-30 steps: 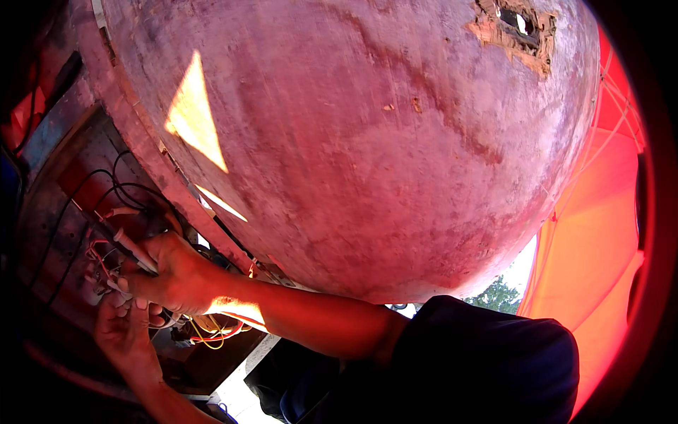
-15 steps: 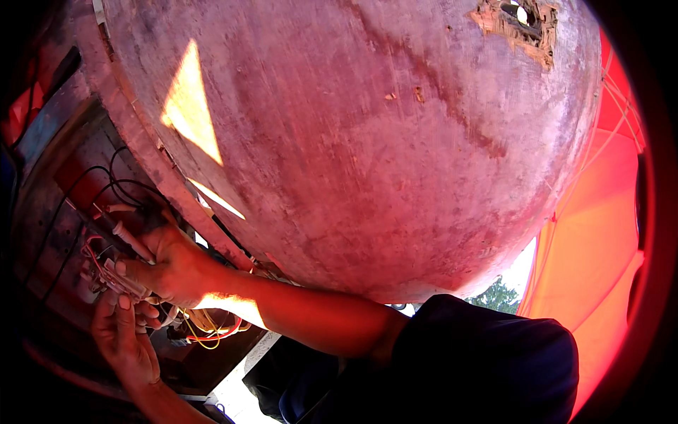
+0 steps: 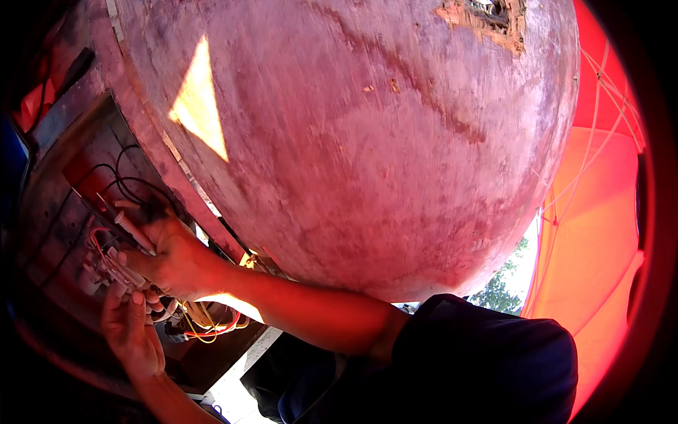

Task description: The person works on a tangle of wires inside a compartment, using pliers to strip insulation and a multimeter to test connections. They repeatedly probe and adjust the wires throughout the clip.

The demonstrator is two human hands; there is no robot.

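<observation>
From the head view, the only one, I see both bare hands meeting inside a shadowed housing (image 3: 42, 237) on the person's left, beneath a big curved reddish shell (image 3: 353, 177). The right hand (image 3: 176, 256) comes in from the right and has its fingers curled round a pale rod-like handle (image 3: 133, 232), whose long axis slants from upper left, the far end, down to lower right into the grip. Just below that handle, and roughly parallel to it, lies a small pale block (image 3: 124, 271), with the right thumb over its upper side. The left hand (image 3: 134, 332) reaches up from beneath, fingertips at the block's lower end; whether they pinch it or merely touch it I cannot tell. So the block sits between the two hands, up and slightly left of the left palm, left of and a little below the right one, close to both. Thin red wires (image 3: 94, 237) rise at its upper-left end, black cables (image 3: 126, 185) loop above, and yellow wires (image 3: 201, 326) hang to the right of the left hand
</observation>
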